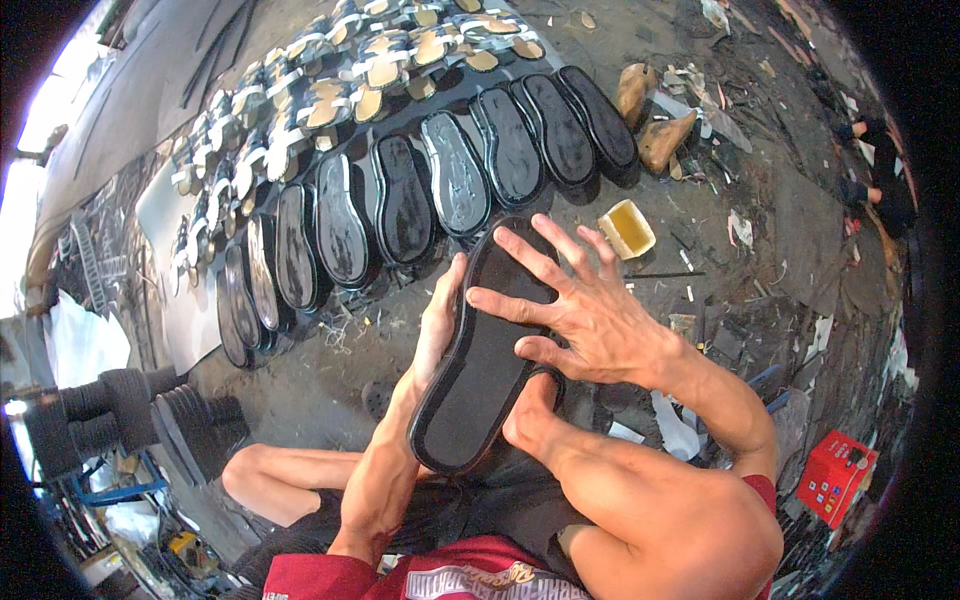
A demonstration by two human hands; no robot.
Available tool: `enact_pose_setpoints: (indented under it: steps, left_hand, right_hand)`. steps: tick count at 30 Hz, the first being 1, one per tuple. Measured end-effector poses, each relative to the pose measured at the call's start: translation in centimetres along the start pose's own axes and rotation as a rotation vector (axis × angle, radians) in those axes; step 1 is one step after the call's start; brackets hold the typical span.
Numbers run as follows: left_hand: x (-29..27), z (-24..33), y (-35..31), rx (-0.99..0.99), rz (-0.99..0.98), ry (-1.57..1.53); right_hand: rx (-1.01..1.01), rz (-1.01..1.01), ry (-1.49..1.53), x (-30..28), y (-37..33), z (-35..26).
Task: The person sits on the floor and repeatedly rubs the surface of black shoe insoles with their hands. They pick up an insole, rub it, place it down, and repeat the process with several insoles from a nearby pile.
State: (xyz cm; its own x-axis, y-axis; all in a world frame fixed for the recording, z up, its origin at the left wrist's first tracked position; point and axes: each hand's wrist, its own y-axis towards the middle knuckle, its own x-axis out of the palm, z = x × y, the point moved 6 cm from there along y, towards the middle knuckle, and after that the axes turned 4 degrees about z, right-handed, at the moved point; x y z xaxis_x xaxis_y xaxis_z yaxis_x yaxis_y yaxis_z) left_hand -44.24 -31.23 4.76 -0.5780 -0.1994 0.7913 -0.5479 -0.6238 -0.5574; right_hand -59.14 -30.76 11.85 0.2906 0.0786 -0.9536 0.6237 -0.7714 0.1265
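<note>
A black shoe sole [470, 375] with a raised rim is held slanted above my lap, its flat face turned up. My left hand [438, 325] grips it along its left edge, the thumb pointing up beside the rim and the other fingers hidden beneath. Over the sole's upper right part, my right hand [590, 315] is spread wide with its fingers apart. Its fingertips lie on or just above the surface; I cannot tell which. Beyond it, several similar black soles [405, 200] lie in a curved row, some with a wet-looking shine.
Behind the row stand many sandals [385, 65] with tan insoles and pale straps. A small tub [641, 250] of yellow stuff sits right of the soles, below two wooden shoe lasts [664, 142]. Stacked black soles [125, 410] stand left, a red box [838, 478] right. Scraps litter the floor.
</note>
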Motion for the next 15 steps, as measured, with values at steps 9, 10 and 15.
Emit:
enact_pose_setpoints:
  steps: [9, 10, 15]
  left_hand:
    - [0.0, 1.7, -0.1, 0.238, 0.058, 0.144]
    - [0.1, 1.7, -0.1, 0.245, 0.085, 0.137]
    - [1.6, 2.9, -0.8, 0.280, -0.017, -0.007]
  right_hand:
    - [-0.028, -0.009, 0.099, 0.1, -0.9, -3.2]
    - [-0.030, -0.012, 0.103, 0.0, -1.1, -3.8]
    - [-0.107, 0.053, 0.270, -0.1, -2.1, -6.0]
